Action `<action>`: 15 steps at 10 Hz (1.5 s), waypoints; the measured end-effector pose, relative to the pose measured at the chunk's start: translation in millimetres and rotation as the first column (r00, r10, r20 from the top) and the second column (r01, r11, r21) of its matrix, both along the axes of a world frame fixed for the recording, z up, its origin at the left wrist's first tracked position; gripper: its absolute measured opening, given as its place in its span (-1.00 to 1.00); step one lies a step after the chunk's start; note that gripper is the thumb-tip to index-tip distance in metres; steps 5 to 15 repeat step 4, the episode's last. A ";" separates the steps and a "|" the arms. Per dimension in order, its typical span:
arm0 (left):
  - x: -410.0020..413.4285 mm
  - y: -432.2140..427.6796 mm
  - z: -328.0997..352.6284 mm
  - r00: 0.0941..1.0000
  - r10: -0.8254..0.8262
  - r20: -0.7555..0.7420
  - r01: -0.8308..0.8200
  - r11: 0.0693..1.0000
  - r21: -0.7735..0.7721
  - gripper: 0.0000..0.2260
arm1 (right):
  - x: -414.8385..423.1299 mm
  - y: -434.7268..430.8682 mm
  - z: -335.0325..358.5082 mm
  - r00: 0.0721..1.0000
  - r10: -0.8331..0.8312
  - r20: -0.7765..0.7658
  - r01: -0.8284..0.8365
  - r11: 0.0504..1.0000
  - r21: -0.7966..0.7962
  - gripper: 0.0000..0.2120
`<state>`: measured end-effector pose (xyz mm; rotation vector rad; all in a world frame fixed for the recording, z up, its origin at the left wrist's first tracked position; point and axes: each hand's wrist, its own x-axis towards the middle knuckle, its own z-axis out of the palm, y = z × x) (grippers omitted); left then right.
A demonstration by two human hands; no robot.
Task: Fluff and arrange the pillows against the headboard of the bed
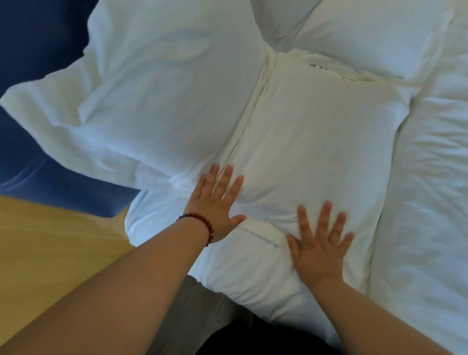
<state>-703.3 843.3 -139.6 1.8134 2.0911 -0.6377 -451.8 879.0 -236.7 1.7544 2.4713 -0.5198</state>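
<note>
Pillows, all white, lie bunched at one end of the bed (443,201). Near pillow (312,145): flat on the bed by its near edge, under both hands. Left hand (215,204), a bead bracelet (204,226) at its wrist, and right hand (322,240): each grip spread wide, palm down, pressing the cover and pinching nothing. Left pillow (156,81): tilted against the blue headboard (22,51), one corner hanging past the bed's edge toward the wood floor (12,269). Far pillow (369,26): farther along the bed, only partly in view. Progress, judged from this layout: fluffing under way; one pillow leans roughly in place, creased; the near one is not yet stood against the headboard; squaring the row remains.
</note>
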 end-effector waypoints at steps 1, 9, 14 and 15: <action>10.8 -17.4 8.7 0.994 0.081 0.074 -0.074 0.993 -0.096 -0.28 | 14.5 -24.0 -2.6 0.997 -0.060 0.055 0.065 0.995 -0.080 -0.34; 59.2 -173.5 5.6 0.794 0.438 0.422 -0.361 0.898 -0.253 -0.50 | 24.4 -77.6 19.6 0.979 0.030 0.199 0.014 0.976 -0.217 -0.35; 59.2 -173.5 5.6 0.794 0.438 0.422 -0.361 0.898 -0.253 -0.50 | 24.4 -77.6 19.6 0.979 0.030 0.199 0.014 0.976 -0.217 -0.35; 59.2 -173.5 5.6 0.794 0.438 0.422 -0.361 0.898 -0.253 -0.50 | 24.4 -77.6 19.6 0.979 0.030 0.199 0.014 0.976 -0.217 -0.35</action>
